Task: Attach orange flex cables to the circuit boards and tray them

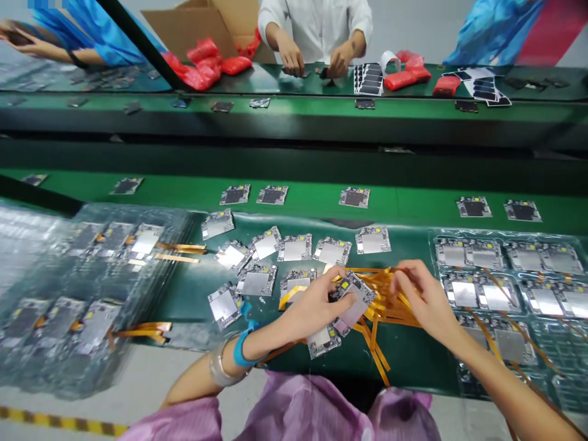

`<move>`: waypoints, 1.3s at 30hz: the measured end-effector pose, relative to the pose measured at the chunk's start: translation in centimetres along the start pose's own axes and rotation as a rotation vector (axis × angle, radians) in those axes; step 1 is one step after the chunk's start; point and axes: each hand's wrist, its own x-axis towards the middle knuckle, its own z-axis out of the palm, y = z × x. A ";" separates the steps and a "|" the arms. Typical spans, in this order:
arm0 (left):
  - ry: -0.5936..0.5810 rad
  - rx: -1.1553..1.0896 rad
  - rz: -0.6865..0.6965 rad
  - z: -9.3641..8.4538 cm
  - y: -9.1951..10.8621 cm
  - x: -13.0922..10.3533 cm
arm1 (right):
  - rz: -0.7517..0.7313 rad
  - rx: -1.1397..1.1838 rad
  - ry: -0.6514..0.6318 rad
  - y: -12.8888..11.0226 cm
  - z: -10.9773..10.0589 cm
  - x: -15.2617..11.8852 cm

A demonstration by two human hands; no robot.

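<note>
My left hand (327, 298) pinches a circuit board (361, 301) with a silver shield plate and a yellow square, holding it tilted above the green bench. Beside it, my right hand (422, 300) has thumb and fingers drawn together on an orange flex cable (388, 272) at the top of a pile of flat strips. The pile (390, 306) spreads between my hands, partly hidden by them. Another board (324, 343) lies just under the held one. Several loose boards (294, 247) lie to the left and beyond my hands.
Clear plastic trays (184, 229) with boards and orange cables are stacked at left; another tray (434, 245) is at right. A green conveyor (307, 199) carries spaced boards behind the bench. Across it, co-workers' hands (291, 58) handle parts near red bags (407, 76) and a cardboard box (188, 27).
</note>
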 end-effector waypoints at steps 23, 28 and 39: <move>-0.060 0.015 0.081 4.0 1.6 -1.6 | 0.025 -0.021 0.219 -2.5 1.0 -4.5; -0.035 0.026 0.095 4.2 1.7 -1.5 | 0.018 -0.032 0.334 -3.1 0.7 -4.2; -0.049 0.093 0.110 4.0 1.9 -1.4 | 0.056 0.002 0.305 -3.6 0.1 -3.9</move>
